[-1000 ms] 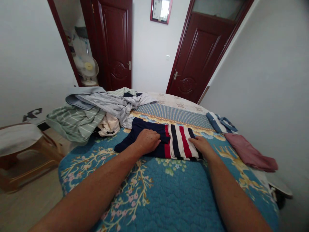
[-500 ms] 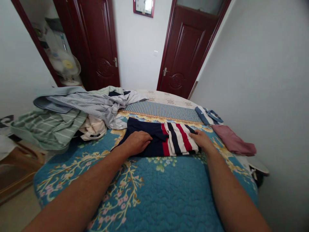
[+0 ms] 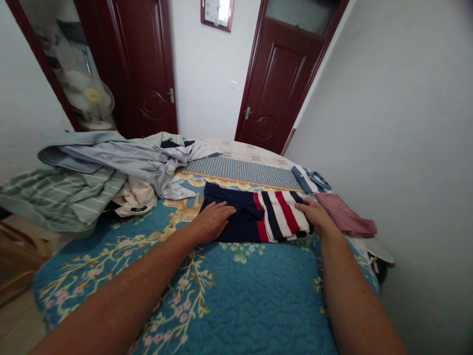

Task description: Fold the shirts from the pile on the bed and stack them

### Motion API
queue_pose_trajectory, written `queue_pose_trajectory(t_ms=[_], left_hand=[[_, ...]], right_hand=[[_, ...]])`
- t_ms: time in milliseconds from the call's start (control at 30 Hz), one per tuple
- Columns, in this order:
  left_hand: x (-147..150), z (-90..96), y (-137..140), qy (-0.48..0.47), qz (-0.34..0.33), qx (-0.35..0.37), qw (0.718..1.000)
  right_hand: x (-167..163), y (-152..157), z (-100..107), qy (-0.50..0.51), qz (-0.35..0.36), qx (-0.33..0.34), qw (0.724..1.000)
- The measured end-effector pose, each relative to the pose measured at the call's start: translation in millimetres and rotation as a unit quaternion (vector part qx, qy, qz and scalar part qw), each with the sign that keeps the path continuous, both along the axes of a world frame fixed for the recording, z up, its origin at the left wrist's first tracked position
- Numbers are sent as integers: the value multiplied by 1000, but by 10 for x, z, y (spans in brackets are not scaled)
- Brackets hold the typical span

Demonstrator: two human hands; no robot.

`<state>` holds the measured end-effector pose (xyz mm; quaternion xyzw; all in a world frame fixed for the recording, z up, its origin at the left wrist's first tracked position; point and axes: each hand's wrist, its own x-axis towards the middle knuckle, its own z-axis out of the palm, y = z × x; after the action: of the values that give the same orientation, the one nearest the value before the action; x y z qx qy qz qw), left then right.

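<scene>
A folded shirt (image 3: 244, 217), navy on the left with red, white and dark stripes on the right, lies across a blue floral quilted bedspread (image 3: 258, 296). On its navy end my left hand (image 3: 212, 221) rests nearly flat, fingers extended and pointing right. My right hand (image 3: 317, 214) grips the striped end at its right edge, thumb on top; its other fingers are partly hidden. Between the two hands, a navy sleeve-like flap lies over the shirt.
Crumpled clothes (image 3: 121, 153) are heaped at the left, including a green striped garment (image 3: 66, 197) and a cream one (image 3: 136, 197). At the right lie a folded pink garment (image 3: 345, 214) and a blue-and-white one (image 3: 310, 178). A fan (image 3: 88, 96) stands beyond the doorway.
The shirt's navy left end now reaches less far left, and the shirt sits slightly further right on the bed. My left hand's fingers have straightened from a curl. The view has shifted slightly.
</scene>
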<state>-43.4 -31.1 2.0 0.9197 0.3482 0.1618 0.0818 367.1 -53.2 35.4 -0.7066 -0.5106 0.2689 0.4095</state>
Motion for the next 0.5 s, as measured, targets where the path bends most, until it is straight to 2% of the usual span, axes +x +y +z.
queue_pose_trajectory(t_ms=[100,200,367,500], left_hand=[[25,-48,-17,13,-32,-13,999],[20,-52,-17,13,-39,-18,999],[0,45,-11,-20,-13,-16,1000],[-19,106,31,-85,48,-48,994]], right_hand=[[-99,7,119,100,29,-10,994],[-245,23,256,72,48,1,996],[-629,136,544,-76,59,34,995],[-1184,285,624,-234,76,61,967]])
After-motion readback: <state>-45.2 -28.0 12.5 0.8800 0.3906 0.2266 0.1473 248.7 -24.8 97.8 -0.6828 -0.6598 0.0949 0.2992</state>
